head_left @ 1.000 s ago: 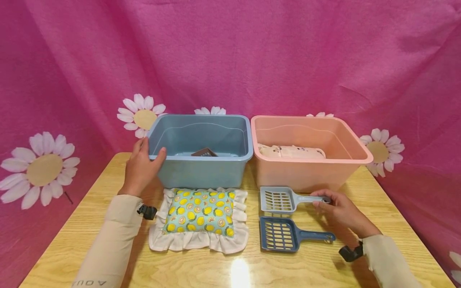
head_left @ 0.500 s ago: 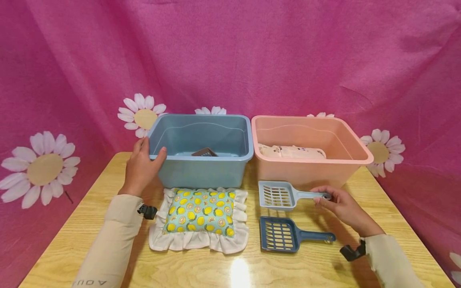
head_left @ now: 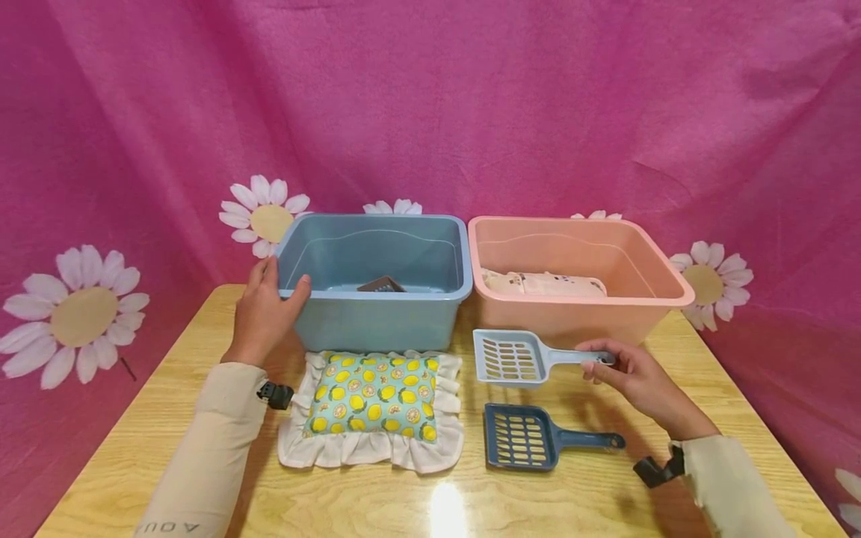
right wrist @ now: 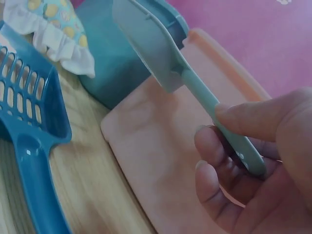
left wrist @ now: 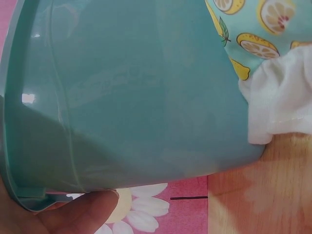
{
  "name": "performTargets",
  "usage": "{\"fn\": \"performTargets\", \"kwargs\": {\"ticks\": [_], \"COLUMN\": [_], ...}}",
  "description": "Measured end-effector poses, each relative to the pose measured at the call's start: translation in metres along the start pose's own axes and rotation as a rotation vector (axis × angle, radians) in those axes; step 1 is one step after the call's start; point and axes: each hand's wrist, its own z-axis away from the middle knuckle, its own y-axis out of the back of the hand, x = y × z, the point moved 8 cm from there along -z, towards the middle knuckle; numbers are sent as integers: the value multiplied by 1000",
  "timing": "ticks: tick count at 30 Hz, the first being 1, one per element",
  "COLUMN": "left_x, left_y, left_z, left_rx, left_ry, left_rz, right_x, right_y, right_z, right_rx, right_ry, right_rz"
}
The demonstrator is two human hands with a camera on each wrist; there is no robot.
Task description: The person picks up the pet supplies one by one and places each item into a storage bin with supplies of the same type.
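Note:
My right hand [head_left: 625, 377] pinches the handle end of a light blue litter scoop [head_left: 514, 357], between thumb and fingers. In the right wrist view this scoop [right wrist: 161, 44] tilts up, raised off the table before the pink bin. My left hand [head_left: 264, 310] grips the front left corner of the blue bin [head_left: 377, 321], thumb over the front rim; a fingertip [left wrist: 105, 197] shows under the rim in the left wrist view. Inside the bin, part of a brown slotted thing [head_left: 382, 285] shows. A dark blue litter scoop [head_left: 521, 437] lies flat on the table, nearer than the raised one.
A pink bin [head_left: 551, 317] stands right of the blue one, holding a pale patterned cloth item [head_left: 548, 284]. In front of the blue bin lies a lemon-print pillow [head_left: 373, 396] with white ruffles. A pink daisy curtain [head_left: 430, 112] hangs behind the wooden table [head_left: 377, 501].
My right hand has lifted the light blue scoop off the table and moved it up and slightly left, towards the pink bin's front. My left hand stays on the blue bin.

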Motion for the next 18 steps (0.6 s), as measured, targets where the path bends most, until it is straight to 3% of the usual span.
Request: {"fn": "performTargets", "kwargs": {"ticks": [7, 18], "left_x": [-1, -1], "left_y": [-1, -2], "left_z": [1, 2], "left_rx": [-3, -29], "left_ry": [-14, 15], "left_rz": [-8, 2], "right_x": [-13, -33], "right_y": [-3, -3], "right_z": [1, 1], "right_rx": [10, 23], "right_ry": [-11, -18], "right_rz": [32, 75]}}
